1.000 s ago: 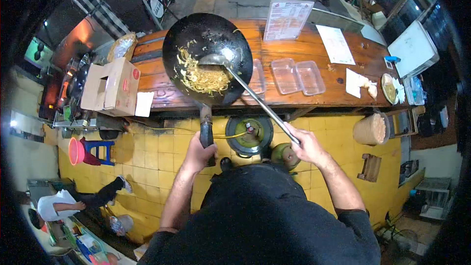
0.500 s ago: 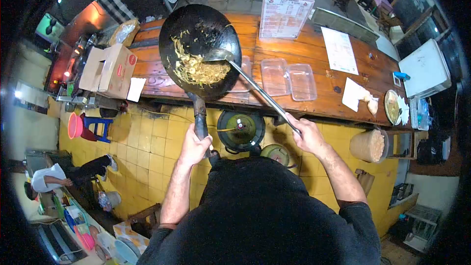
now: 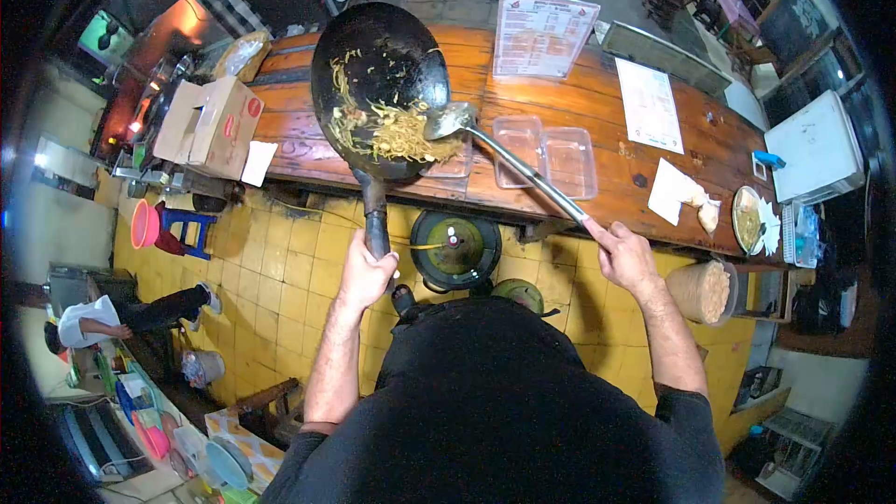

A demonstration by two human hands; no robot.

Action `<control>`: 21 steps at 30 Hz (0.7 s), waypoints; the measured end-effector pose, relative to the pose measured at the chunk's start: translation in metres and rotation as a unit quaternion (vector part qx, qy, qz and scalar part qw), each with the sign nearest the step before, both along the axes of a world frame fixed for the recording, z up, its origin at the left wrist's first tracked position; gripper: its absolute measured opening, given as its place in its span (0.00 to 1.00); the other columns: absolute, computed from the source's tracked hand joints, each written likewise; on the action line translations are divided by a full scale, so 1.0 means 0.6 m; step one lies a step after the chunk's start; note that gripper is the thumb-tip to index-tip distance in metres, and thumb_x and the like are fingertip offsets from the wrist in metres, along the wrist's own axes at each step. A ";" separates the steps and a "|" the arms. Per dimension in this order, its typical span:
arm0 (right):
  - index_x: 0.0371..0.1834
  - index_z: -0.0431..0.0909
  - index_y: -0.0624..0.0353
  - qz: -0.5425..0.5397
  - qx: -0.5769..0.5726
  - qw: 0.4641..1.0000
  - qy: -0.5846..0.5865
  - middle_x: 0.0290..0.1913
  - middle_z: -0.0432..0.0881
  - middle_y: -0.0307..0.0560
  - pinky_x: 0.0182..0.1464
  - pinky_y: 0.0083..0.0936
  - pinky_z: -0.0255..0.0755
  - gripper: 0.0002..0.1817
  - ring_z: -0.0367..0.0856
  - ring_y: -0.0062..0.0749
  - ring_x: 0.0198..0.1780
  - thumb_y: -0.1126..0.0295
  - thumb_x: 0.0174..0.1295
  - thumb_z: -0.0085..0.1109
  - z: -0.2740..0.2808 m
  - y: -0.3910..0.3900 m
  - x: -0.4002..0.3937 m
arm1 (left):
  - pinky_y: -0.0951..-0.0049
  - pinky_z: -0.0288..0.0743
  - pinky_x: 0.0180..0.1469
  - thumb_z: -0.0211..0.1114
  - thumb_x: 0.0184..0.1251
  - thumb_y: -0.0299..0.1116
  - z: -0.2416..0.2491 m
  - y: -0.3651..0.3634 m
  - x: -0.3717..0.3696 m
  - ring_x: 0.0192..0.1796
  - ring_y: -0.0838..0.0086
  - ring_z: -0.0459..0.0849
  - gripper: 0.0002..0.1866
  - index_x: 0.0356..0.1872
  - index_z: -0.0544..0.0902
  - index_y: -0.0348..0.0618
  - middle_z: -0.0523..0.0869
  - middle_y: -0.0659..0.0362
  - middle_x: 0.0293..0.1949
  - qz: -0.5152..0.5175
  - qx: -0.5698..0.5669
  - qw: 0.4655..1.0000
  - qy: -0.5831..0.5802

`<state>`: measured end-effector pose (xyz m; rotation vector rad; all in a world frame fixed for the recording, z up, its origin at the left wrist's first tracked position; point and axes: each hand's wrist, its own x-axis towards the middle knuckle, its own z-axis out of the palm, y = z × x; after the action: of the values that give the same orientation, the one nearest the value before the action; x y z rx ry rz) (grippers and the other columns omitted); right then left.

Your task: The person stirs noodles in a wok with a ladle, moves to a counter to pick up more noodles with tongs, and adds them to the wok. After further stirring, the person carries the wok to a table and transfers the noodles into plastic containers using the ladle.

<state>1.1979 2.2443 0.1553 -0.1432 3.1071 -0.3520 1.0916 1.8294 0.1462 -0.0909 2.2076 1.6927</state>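
My left hand (image 3: 365,271) is closed around the handle of a black wok (image 3: 387,56), raised at the counter's near edge and tilted to the right. Fried noodles (image 3: 403,135) lie in the wok's lower part, some at its right rim. My right hand (image 3: 626,258) grips the far end of a long metal spatula (image 3: 527,171). The spatula's head touches the noodles at that rim. Partly hidden under the rim is a clear plastic container (image 3: 455,164). Just right of it, an open clear plastic box (image 3: 567,164) rests on the wood.
The wooden counter (image 3: 467,56) carries a menu stand (image 3: 543,35), a paper sheet (image 3: 649,105), a cardboard box (image 3: 210,126) and a plate (image 3: 747,215). Below it stands a green gas cylinder (image 3: 455,247). A person (image 3: 89,325) is at the far left. A bucket (image 3: 700,291) stands right.
The spatula has moved right, from inside the wok to its right rim, carrying noodles with it. My right hand has shifted right. The wok has tipped further rightward.
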 end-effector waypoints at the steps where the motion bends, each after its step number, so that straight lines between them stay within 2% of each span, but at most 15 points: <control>1: 0.68 0.67 0.39 -0.010 0.003 1.000 -0.028 0.32 0.75 0.49 0.37 0.40 0.77 0.36 0.79 0.45 0.33 0.75 0.52 0.57 0.005 0.002 -0.004 | 0.77 0.72 0.24 0.61 0.57 0.22 -0.005 -0.001 0.000 0.23 0.79 0.77 0.16 0.43 0.66 0.35 0.73 0.62 0.25 0.000 -0.006 1.000 0.004; 2: 0.69 0.64 0.36 -0.023 0.006 0.998 -0.057 0.35 0.76 0.50 0.41 0.41 0.78 0.37 0.80 0.46 0.36 0.74 0.53 0.57 0.009 0.001 -0.005 | 0.77 0.72 0.24 0.61 0.57 0.22 -0.013 -0.003 0.002 0.23 0.79 0.77 0.16 0.43 0.66 0.35 0.73 0.62 0.25 -0.004 -0.007 1.000 0.003; 4: 0.69 0.65 0.37 -0.027 -0.020 0.999 -0.031 0.35 0.77 0.50 0.41 0.41 0.78 0.36 0.80 0.47 0.37 0.74 0.53 0.56 -0.005 -0.021 -0.022 | 0.77 0.71 0.23 0.61 0.57 0.22 -0.029 -0.003 0.005 0.22 0.79 0.77 0.15 0.42 0.66 0.37 0.73 0.63 0.24 0.003 -0.003 1.000 0.028; 7: 0.69 0.65 0.37 -0.015 -0.032 0.998 -0.044 0.36 0.77 0.51 0.42 0.42 0.78 0.35 0.80 0.47 0.37 0.74 0.54 0.55 -0.026 -0.048 -0.052 | 0.77 0.71 0.22 0.61 0.57 0.22 -0.011 0.006 0.008 0.21 0.79 0.76 0.14 0.41 0.66 0.38 0.74 0.62 0.24 0.009 -0.003 1.000 0.015; 11: 0.69 0.65 0.35 -0.012 -0.031 0.999 -0.033 0.37 0.77 0.50 0.42 0.43 0.78 0.35 0.80 0.46 0.37 0.73 0.55 0.55 -0.043 -0.020 -0.034 | 0.77 0.70 0.22 0.61 0.57 0.22 -0.016 0.007 0.005 0.21 0.79 0.76 0.14 0.40 0.66 0.38 0.74 0.63 0.23 0.019 0.004 0.999 0.028; 18: 0.69 0.66 0.33 -0.020 0.056 0.997 -0.047 0.34 0.75 0.49 0.38 0.40 0.79 0.36 0.80 0.44 0.33 0.73 0.54 0.57 -0.011 0.014 -0.013 | 0.76 0.68 0.20 0.62 0.57 0.23 -0.012 0.002 0.008 0.20 0.80 0.74 0.14 0.40 0.66 0.39 0.73 0.63 0.22 0.025 -0.051 0.998 0.042; 21: 0.68 0.66 0.34 -0.033 -0.022 0.999 -0.007 0.34 0.75 0.50 0.39 0.41 0.79 0.35 0.80 0.46 0.33 0.72 0.53 0.57 -0.024 -0.022 -0.022 | 0.76 0.68 0.20 0.62 0.57 0.22 -0.005 0.006 0.013 0.20 0.80 0.73 0.14 0.40 0.66 0.39 0.73 0.63 0.22 0.026 -0.061 0.997 0.035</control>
<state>1.1845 2.2308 0.1411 -0.0384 3.0966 -0.4217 1.0992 1.8333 0.1431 -0.1207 2.3790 1.6106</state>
